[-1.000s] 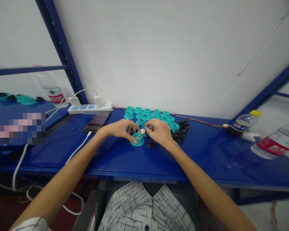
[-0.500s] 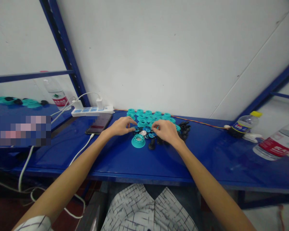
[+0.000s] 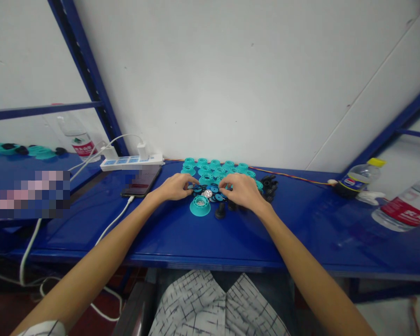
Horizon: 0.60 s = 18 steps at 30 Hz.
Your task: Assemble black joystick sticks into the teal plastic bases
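Blue tabletop [image 3: 238, 240], mid-frame: upright teal cone [image 3: 200, 211] lower right of left hand [image 3: 177, 186], farther from right hand [image 3: 243, 189]; fingers narrowly curled, grip unclear.

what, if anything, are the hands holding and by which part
It cannot be told: the left hand and right hand are near the small discs, but any hold is too small to see.

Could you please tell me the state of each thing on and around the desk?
Front teal cup: wide end down, something silvery inside.
Phone: lying flat, plugged into a white cable.
Power strip: two chargers plugged in.
Cola bottle: capped, partly full.
Left hand: fingers curled; grip unclear.
Right hand: fingers bent; grip unclear.
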Each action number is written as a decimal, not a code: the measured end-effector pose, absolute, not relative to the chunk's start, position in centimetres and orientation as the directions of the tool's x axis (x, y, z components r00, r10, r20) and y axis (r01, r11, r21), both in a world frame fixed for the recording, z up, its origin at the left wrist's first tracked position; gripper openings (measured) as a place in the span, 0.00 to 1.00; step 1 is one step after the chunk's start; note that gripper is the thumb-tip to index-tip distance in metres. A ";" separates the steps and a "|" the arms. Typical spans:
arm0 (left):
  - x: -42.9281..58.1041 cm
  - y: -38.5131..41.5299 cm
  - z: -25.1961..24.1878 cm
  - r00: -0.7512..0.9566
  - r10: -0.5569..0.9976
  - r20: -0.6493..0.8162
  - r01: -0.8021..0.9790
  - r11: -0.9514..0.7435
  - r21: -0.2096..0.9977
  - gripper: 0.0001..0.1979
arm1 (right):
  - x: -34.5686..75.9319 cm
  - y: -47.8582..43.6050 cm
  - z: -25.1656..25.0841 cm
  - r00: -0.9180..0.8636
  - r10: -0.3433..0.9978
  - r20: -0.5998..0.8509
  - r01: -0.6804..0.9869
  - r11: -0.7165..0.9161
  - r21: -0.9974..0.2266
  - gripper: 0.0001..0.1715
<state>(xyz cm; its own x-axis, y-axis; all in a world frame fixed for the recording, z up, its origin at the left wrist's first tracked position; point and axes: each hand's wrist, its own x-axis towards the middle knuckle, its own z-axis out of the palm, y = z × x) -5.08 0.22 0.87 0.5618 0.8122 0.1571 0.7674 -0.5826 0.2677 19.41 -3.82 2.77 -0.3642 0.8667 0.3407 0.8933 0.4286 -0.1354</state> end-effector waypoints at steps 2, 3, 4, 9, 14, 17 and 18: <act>-5.0 0.3 0.8 0.567 0.807 0.162 0.760 -0.589 0.275 0.20 | 19.4 -3.8 2.7 -0.375 0.863 0.337 0.890 0.438 -0.130 0.09; -5.0 0.3 0.8 0.568 0.807 0.162 0.758 -0.589 0.280 0.20 | 19.4 -3.8 2.7 -0.381 0.862 0.335 0.888 0.442 -0.126 0.09; -4.9 0.4 0.8 0.568 0.807 0.161 0.756 -0.589 0.286 0.20 | 19.4 -3.8 2.7 -0.387 0.861 0.331 0.887 0.446 -0.121 0.08; -4.9 0.3 0.9 0.569 0.803 0.179 0.749 -0.595 0.291 0.19 | 19.4 -3.9 2.6 -0.430 0.861 0.273 0.880 0.467 -0.086 0.08; -5.3 0.3 1.2 0.554 0.811 0.186 0.760 -0.585 0.284 0.18 | 19.6 -3.7 2.4 -0.474 0.853 0.219 0.864 0.499 -0.071 0.09; -5.7 0.4 1.3 0.567 0.803 0.184 0.754 -0.596 0.276 0.16 | 19.8 -3.4 2.1 -0.492 0.847 0.201 0.854 0.514 -0.077 0.10; -5.8 0.5 1.3 0.571 0.799 0.188 0.750 -0.601 0.275 0.16 | 19.8 -3.4 2.0 -0.495 0.846 0.200 0.852 0.517 -0.080 0.10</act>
